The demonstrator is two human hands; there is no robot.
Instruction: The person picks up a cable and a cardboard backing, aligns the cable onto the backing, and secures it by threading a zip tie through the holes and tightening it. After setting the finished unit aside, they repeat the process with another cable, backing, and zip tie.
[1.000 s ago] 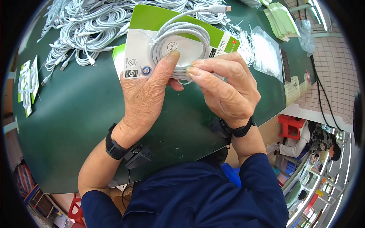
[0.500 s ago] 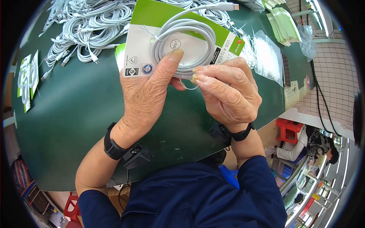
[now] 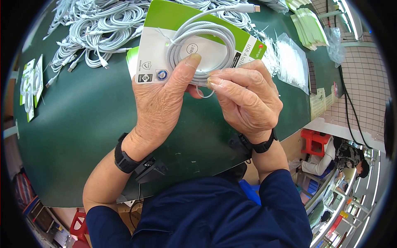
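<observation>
Clasping card [image 3: 149,43] and coiled cable [image 3: 202,28] in the left hand [image 3: 159,99], with thumb pressed on the coil, and pinching the thin tie [image 3: 204,97] at its lower rim with bent fingers of the right hand [image 3: 250,97]. Held above the tabletop [image 3: 82,136], well in from its near edge. Gripped much as a second ago, but now with a larger loop of tie showing below.

Left head-worn fisheye | facing down past navy shirt [image 3: 198,211] | close over left hand [image 3: 159,101], right hand [image 3: 250,97] | green tabletop [image 3: 78,136] bowed by lens
</observation>
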